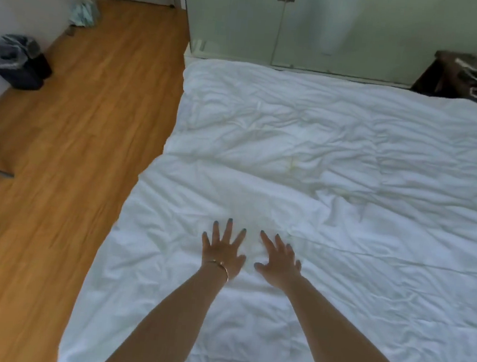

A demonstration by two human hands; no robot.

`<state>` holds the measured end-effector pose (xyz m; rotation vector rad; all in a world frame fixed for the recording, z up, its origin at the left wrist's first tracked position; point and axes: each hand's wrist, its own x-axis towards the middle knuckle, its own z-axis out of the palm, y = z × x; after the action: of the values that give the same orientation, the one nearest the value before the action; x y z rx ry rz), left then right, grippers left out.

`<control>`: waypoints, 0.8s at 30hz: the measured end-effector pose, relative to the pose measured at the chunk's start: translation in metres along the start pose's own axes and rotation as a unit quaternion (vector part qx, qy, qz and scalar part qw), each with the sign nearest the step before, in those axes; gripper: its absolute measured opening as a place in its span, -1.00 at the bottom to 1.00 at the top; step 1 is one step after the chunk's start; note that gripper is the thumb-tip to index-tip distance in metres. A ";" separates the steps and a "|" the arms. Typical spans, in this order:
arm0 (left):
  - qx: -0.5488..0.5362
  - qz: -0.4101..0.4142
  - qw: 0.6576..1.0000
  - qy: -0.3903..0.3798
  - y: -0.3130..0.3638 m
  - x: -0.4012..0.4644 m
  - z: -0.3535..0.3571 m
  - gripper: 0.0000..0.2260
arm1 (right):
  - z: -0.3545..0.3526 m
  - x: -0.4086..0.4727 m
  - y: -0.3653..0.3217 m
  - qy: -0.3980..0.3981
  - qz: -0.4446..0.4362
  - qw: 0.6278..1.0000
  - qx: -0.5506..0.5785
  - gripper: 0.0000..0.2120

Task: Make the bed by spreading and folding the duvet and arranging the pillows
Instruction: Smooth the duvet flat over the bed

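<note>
The duvet [333, 166] is pressed at lower centre by the left hand [222, 254] and right hand [279, 263], fingers spread flat, nothing gripped.

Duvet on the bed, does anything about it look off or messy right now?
Yes. The white duvet is spread out but heavily creased, above all across its middle. A faint yellowish mark shows there too. Its left edge runs unevenly along the wooden floor. Both hands, left hand and right hand, lie flat on it.
</note>
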<state>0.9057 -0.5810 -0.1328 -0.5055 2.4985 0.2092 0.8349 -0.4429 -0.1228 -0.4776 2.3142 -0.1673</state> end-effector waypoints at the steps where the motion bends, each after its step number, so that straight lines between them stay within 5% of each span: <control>1: -0.022 -0.010 0.999 -0.024 0.015 -0.012 0.021 -0.40 | 0.004 -0.003 0.011 -0.011 0.017 1.000 -0.020 -0.27; 7: -0.063 -0.050 0.993 -0.086 0.077 -0.065 0.090 -0.27 | 0.028 -0.040 0.096 -0.031 0.122 0.991 -0.036 -0.18; 13: -0.082 -0.083 0.993 -0.035 0.100 -0.080 0.113 -0.07 | 0.051 -0.077 0.155 -0.032 0.144 0.988 0.040 -0.09; 18: -0.065 -0.059 0.995 0.042 0.101 -0.089 0.145 -0.19 | 0.087 -0.092 0.146 0.089 0.050 0.995 -0.010 -0.19; 24: -0.011 0.118 0.991 0.064 0.041 -0.134 0.182 -0.46 | 0.165 -0.135 0.133 0.143 -0.143 0.978 -0.052 -0.32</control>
<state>1.0840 -0.4555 -0.2048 -0.2377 2.6834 0.3038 1.0003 -0.2643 -0.1847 -0.8916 2.5317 -0.2708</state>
